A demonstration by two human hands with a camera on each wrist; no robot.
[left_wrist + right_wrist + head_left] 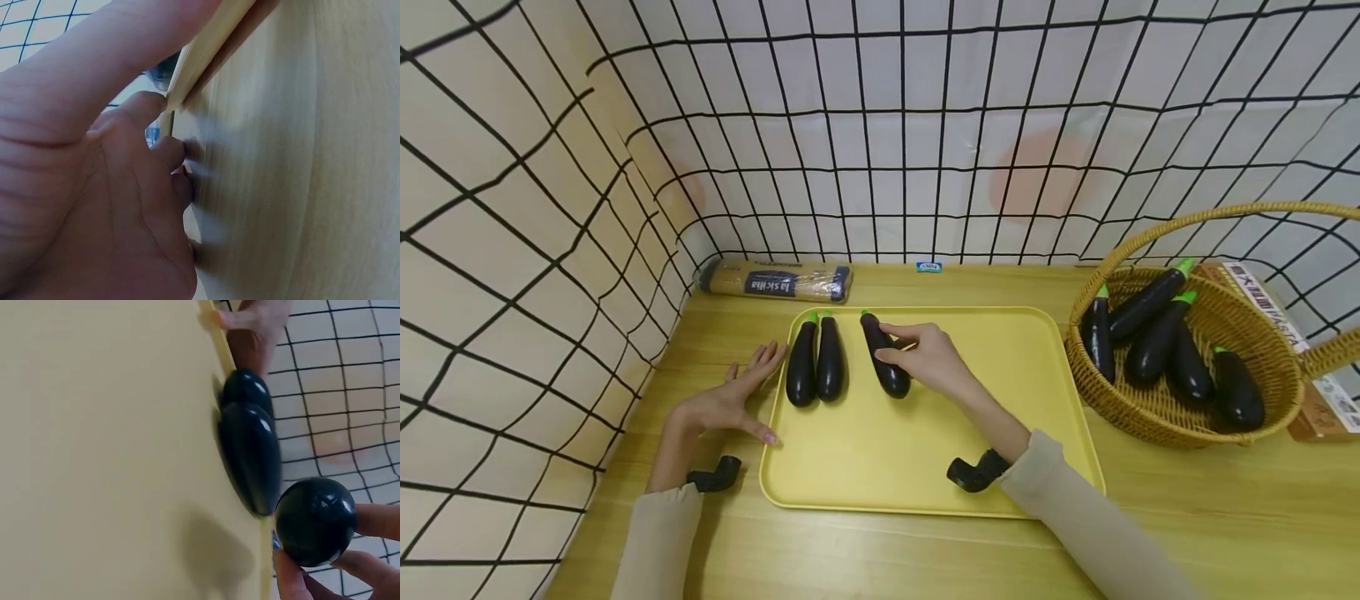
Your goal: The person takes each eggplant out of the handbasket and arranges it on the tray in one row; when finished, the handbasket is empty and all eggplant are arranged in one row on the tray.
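My right hand [928,354] pinches a dark purple eggplant [886,358] by its sides. In the right wrist view this eggplant [315,522] is held clear of the tray surface, its shadow falling on the yellow below. Two more eggplants, one [802,362] beside the other [830,358], lie parallel at the left end of the yellow tray [850,475], green stem ends pointing away from me. With fingers spread, my left hand [730,404] rests at the tray's left edge; fingertips and thumb touch or nearly touch its rim.
On the right stands a wicker basket [1105,412] with a tall handle, holding several eggplants [1157,337]. A box [1330,400] lies partly behind it. A pack of spaghetti [775,281] lies at the back left. Black netting [902,142] bounds the table's back and sides.
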